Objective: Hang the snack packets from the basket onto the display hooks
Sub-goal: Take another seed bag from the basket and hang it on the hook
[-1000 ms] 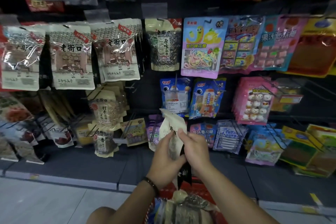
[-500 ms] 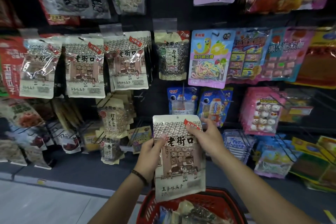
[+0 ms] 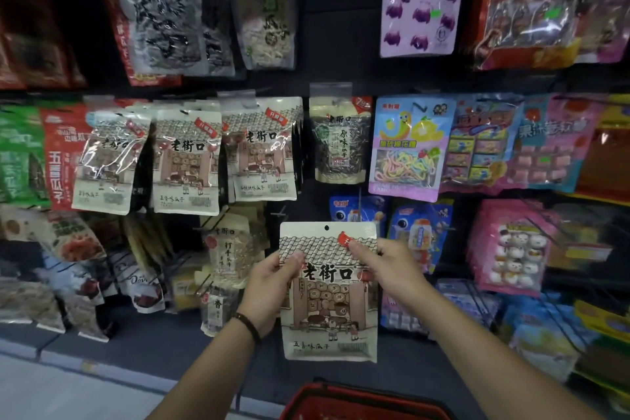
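One cream snack packet [image 3: 329, 300] is held upright in mid-air before the display, above the red basket [image 3: 368, 402] and below the row of matching packets [image 3: 185, 160] hanging on hooks. The left hand [image 3: 269, 286] pinches its left edge, thumb on the front, and the right hand [image 3: 388, 269] pinches the upper right corner beside a red tab. It is a flat, glossy pouch printed with a tiled roof, a shop-front drawing and large dark characters, and it has a small round hole [image 3: 326, 227] punched in the middle of its top strip. That hole is the likely trouble. If the packet tilts on approach, a hook tip could miss the hole and scrape or tear the seal. The hanging neighbours sit close together, so a push could knock one loose. The near-identical designs also invite a wrong hook.
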`<state>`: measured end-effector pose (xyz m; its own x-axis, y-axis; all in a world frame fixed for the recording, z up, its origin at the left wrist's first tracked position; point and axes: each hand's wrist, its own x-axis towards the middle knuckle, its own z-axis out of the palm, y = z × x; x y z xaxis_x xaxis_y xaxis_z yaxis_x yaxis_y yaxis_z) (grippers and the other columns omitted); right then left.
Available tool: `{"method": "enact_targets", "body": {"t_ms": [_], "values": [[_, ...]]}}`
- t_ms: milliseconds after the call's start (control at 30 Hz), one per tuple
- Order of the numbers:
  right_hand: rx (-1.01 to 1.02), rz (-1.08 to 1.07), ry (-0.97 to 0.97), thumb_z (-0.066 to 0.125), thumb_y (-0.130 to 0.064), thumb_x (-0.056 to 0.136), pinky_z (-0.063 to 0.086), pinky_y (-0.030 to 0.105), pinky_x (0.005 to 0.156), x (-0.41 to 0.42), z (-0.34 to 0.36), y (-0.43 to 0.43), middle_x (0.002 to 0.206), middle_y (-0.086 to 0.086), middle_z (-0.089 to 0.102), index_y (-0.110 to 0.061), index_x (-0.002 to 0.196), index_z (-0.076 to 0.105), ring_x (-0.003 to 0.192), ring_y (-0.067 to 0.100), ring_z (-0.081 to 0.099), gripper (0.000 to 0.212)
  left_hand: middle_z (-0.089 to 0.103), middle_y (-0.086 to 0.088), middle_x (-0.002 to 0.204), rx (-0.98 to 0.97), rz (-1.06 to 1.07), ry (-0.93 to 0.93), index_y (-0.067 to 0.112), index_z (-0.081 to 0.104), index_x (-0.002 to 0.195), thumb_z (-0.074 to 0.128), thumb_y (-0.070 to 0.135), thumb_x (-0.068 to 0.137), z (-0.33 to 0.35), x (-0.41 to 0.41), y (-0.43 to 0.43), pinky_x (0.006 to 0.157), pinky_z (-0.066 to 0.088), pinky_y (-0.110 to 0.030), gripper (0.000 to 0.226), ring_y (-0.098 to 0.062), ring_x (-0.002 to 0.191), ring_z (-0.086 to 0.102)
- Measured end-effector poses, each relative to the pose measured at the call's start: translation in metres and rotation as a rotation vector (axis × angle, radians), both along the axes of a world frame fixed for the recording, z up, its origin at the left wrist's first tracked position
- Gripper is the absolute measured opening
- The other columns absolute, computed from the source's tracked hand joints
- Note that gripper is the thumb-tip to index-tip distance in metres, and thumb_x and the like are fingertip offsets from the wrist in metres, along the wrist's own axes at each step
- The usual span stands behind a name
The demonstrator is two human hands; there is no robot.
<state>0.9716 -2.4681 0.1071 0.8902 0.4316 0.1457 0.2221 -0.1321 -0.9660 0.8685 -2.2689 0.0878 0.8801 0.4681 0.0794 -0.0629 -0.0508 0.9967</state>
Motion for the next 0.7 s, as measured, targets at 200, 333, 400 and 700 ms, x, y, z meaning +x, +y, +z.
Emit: {"method": "enact_targets", "body": {"t_ms": [200, 333, 400, 700], "values": [[-0.037, -0.025, -0.108, 0.073, -0.049, 0.096, 0.041, 0.024, 0.052, 0.019, 0.041, 0.047, 0.056, 0.002, 0.044, -0.002, 0.078, 0.061, 0.053, 0.015, 0.05, 0.051, 0.077, -0.007, 0.116, 0.025, 0.1, -0.097, 0.008, 0.065, 0.13, 0.072, 0.042, 0.091, 0.045, 0.013, 0.038, 0.092, 0.061, -0.038, 0.052, -0.032, 0.117, 0.07], [0.066, -0.026, -0.112, 0.073, -0.034, 0.099, 0.048, 0.032, 0.066, 0.031, 0.075, 0.092, 0.091, 0.021, 0.077, -0.009, 0.098, 0.078, 0.07, 0.015, 0.062, 0.025, 0.068, -0.013, 0.135, -0.046, 0.139, -0.116, 0.008, 0.038, 0.158, 0.072, 0.052, 0.086, 0.076, 0.03, 0.066, 0.112, 0.044, -0.058, 0.091, -0.034, 0.116, 0.068], [0.052, -0.021, -0.135, 0.071, -0.03, 0.101, 0.047, 0.028, 0.061, 0.039, 0.091, 0.112, 0.09, 0.014, 0.077, -0.012, 0.097, 0.077, 0.065, 0.011, 0.062, 0.02, 0.068, -0.001, 0.124, -0.092, 0.135, -0.125, 0.011, 0.035, 0.16, 0.075, 0.048, 0.088, 0.089, 0.042, 0.085, 0.112, 0.046, -0.054, 0.091, -0.016, 0.099, 0.065], [0.007, -0.048, -0.221, 0.073, -0.043, 0.097, 0.057, 0.061, 0.096, 0.077, 0.144, 0.193, 0.113, 0.027, 0.072, 0.006, 0.107, 0.067, 0.103, 0.041, 0.072, 0.05, 0.06, -0.005, 0.144, -0.182, 0.162, -0.194, 0.025, 0.026, 0.164, 0.075, 0.043, 0.093, 0.138, 0.091, 0.163, 0.114, 0.044, -0.057, 0.089, -0.018, 0.097, 0.059]]}}
